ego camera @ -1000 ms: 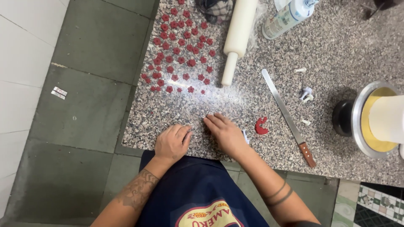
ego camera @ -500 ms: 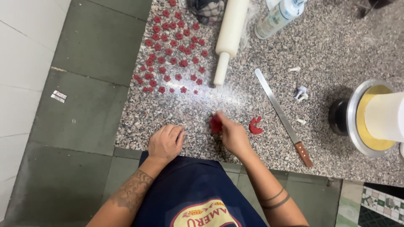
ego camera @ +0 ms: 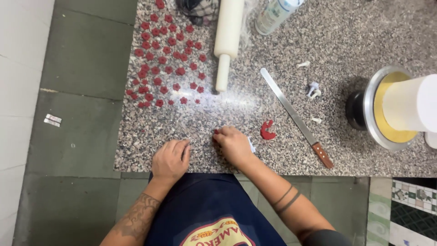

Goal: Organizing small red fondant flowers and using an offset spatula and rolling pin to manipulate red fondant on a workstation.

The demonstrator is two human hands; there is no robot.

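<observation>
At the near edge of the speckled granite tabletop [ego camera: 346, 41] both hands rest palm down. The left hand [ego camera: 170, 158] lies curled and loosely clenched on the stone, with nothing showing in it. The right hand [ego camera: 234, 145] is just at its 3 o'clock, fingers bent down over something small and red that peeps out at its far fingertips; a sliver of white shows at its thumb side. I cannot tell whether it is actually grasping the red bit or only pressing on it.

A red scrap of paste [ego camera: 267, 130] lies on the tabletop close to the right hand, at its 2 o'clock, not touching it. Beyond that, a long knife with a wooden handle [ego camera: 295, 116] runs diagonally, handle toward the near edge.

At 11 o'clock from the hands, well apart, a spread of small red flower cut-outs [ego camera: 163, 59] covers the stone. A white rolling pin [ego camera: 227, 41] lies just beside them at 12 o'clock. Far off at 3 o'clock a metal turntable [ego camera: 373, 107] carries a white cylinder [ego camera: 409, 104]. Small white cutters [ego camera: 313, 89] sit between knife and turntable.
</observation>
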